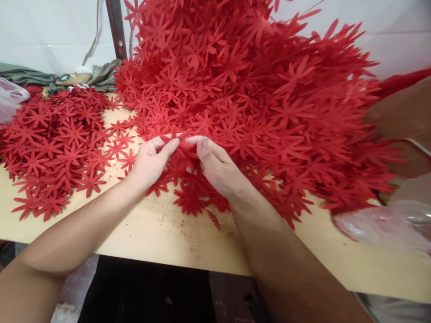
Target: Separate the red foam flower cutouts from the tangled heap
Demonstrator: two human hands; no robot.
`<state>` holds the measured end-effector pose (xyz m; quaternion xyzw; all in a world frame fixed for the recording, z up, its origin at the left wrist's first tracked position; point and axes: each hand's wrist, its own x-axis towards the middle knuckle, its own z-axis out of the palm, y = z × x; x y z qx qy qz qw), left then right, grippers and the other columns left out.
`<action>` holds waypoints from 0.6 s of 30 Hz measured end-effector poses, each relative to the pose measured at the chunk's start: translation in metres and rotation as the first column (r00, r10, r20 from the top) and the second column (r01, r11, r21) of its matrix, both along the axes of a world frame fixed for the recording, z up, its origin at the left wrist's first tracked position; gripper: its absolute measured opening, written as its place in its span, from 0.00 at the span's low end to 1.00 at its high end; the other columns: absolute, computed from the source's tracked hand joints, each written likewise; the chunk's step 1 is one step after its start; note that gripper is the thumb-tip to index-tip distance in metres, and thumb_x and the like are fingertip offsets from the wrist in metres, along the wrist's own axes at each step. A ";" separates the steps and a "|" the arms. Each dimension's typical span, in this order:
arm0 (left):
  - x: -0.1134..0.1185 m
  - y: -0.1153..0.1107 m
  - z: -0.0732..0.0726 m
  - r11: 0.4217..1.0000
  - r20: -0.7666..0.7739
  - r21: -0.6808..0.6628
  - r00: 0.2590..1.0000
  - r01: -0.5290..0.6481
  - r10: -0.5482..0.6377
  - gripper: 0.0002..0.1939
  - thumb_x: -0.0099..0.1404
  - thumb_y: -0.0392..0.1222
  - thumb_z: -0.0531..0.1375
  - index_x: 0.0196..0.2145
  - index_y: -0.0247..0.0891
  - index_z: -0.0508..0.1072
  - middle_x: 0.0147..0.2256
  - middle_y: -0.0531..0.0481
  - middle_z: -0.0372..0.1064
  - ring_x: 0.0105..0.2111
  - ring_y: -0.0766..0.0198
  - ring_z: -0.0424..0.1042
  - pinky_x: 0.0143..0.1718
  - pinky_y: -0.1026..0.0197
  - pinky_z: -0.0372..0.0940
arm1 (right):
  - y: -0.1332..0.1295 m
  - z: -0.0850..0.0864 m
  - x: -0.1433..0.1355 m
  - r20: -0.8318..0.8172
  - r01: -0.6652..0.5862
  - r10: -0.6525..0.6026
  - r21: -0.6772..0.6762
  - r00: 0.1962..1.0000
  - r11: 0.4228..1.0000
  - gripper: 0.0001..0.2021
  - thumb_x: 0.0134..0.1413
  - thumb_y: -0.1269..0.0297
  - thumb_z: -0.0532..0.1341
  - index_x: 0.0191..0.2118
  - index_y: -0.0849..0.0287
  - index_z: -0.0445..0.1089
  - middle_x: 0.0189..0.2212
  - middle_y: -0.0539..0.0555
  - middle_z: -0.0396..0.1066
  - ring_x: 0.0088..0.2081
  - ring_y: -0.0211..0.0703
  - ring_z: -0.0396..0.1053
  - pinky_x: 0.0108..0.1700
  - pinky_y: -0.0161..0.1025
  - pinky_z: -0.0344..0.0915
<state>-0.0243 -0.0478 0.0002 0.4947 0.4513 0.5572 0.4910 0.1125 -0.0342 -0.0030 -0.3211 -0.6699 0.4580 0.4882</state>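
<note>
Between my two hands is a red flower-shaped cutout (pixel 183 142) with narrow petals, held just above the table. My left hand (pixel 151 159) pinches it between thumb and forefinger. My right hand (pixel 215 163) is closed at the cutout's other side, thumb raised and fingers curled; some of its fingertips are hidden. Behind and to the right of my hands rises a large heap of red flower cutouts (pixel 242 89). A lower pile of similar, darker red cutouts (pixel 57 143) spreads out on the left.
Red crumbs lie on the pale tabletop (pixel 148 237) near its front edge. Clear plastic bags (pixel 387 224) are at the right, with another plastic bag (pixel 11 98) at the far left. Grey-green cloth (pixel 104 74) and a metal post (pixel 117 29) stand by the tiled wall.
</note>
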 end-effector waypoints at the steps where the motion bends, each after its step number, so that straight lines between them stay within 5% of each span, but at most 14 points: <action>1: -0.003 0.003 0.000 0.999 0.016 -0.021 0.999 -0.039 0.039 0.15 0.56 0.50 0.63 0.33 0.34 0.75 0.28 0.52 0.75 0.30 0.70 0.72 0.36 0.67 0.66 | 0.001 0.000 0.001 -0.011 -0.024 0.024 -0.026 1.000 0.999 0.20 0.50 0.42 0.57 0.30 0.56 0.66 0.26 0.48 0.66 0.29 0.34 0.64 0.36 0.35 0.66; 5: -0.013 0.011 0.000 0.989 0.072 -0.038 0.987 -0.143 0.145 0.13 0.53 0.47 0.65 0.30 0.34 0.72 0.26 0.54 0.74 0.27 0.72 0.71 0.34 0.67 0.66 | 0.008 -0.005 0.005 -0.029 0.012 -0.015 -0.120 0.999 0.993 0.18 0.39 0.49 0.68 0.27 0.58 0.66 0.23 0.47 0.67 0.24 0.31 0.62 0.28 0.33 0.63; 10: -0.012 0.012 0.003 0.985 0.037 -0.008 0.985 -0.170 0.170 0.11 0.52 0.44 0.66 0.28 0.34 0.71 0.26 0.54 0.73 0.28 0.72 0.71 0.34 0.68 0.65 | 0.011 -0.008 0.008 0.007 0.165 -0.166 -0.135 0.986 0.977 0.23 0.42 0.43 0.64 0.18 0.58 0.61 0.13 0.45 0.57 0.17 0.30 0.53 0.19 0.33 0.51; 18: -0.011 0.010 0.006 0.982 0.022 -0.036 0.982 -0.184 0.185 0.14 0.54 0.47 0.65 0.22 0.36 0.66 0.18 0.58 0.65 0.21 0.75 0.65 0.26 0.70 0.60 | 0.011 -0.005 0.009 0.003 0.412 -0.413 -0.075 0.911 0.908 0.29 0.48 0.37 0.55 0.15 0.55 0.45 0.13 0.45 0.42 0.17 0.31 0.42 0.19 0.37 0.41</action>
